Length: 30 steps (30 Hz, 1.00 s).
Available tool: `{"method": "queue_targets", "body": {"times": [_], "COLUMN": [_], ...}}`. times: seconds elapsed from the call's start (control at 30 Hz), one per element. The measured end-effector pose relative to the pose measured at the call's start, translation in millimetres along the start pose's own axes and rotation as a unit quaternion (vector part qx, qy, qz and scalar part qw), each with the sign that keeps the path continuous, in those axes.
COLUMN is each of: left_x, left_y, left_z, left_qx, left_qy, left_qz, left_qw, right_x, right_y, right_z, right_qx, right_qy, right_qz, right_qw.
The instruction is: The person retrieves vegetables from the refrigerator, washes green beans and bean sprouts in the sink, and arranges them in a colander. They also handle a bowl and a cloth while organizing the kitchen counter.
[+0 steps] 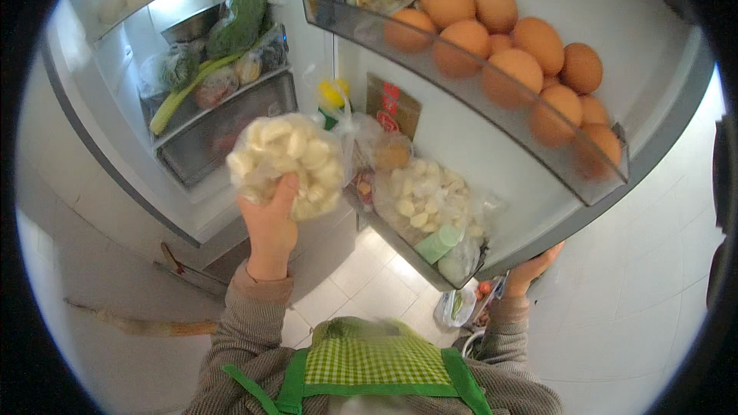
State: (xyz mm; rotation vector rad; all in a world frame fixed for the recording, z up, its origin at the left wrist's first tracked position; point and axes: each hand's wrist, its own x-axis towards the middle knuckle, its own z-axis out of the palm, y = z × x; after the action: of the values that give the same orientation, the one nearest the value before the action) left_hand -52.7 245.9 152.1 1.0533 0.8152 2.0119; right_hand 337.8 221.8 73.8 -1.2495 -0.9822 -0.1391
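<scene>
My left hand (271,236) grips a clear plastic bag of peeled garlic cloves (311,155), thumb on the near side. It holds the bag up in front of the open refrigerator. My right hand (533,271) is at the lower outer edge of the refrigerator door (663,144), its fingers partly hidden behind it. In the lower door bin (398,242), close to the left hand, lies another clear bag of pale cloves (426,196). A light green cylindrical item (438,244) rests beside that bag.
Brown eggs (513,78) fill the upper door bin (461,86). Wrapped vegetables and a long green stalk (196,89) lie on a shelf above a drawer (225,132). A cardboard piece (398,104) stands in the lower bin. Bags of produce (455,308) sit on the tiled floor (380,294).
</scene>
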Motion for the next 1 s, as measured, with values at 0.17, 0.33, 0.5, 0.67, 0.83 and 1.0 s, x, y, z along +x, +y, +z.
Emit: {"method": "queue_targets", "body": {"times": [0.17,0.33,0.5,0.67,0.83,1.0], "left_x": [-4,7,9,-24,-44,-42], "left_y": [-2,1,-6,-33,-47,-45], "left_z": [17,-1,-40,-88,-127,-145], "left_qx": [-0.026,0.03,-0.036,-0.055,-0.028,-0.015], "left_qy": [0.02,0.078,0.12,0.142,0.16,0.166], "left_qz": [-0.065,0.025,-0.025,-0.213,-0.285,-0.242], "left_qw": [0.997,0.996,0.992,0.965,0.945,0.956], "right_x": [4,0,-4,-3,-5,-7], "right_y": [-6,5,23,34,54,71], "right_z": [2,-4,-7,-11,-17,-20], "right_qx": [0.005,-0.075,0.035,-0.006,-0.139,-0.036], "right_qy": [0.008,-0.022,0.007,-0.02,0.004,0.034], "right_qz": [-0.012,-0.049,-0.011,-0.047,-0.178,-0.024], "right_qw": [1.0,0.996,0.999,0.999,0.974,0.998]}}
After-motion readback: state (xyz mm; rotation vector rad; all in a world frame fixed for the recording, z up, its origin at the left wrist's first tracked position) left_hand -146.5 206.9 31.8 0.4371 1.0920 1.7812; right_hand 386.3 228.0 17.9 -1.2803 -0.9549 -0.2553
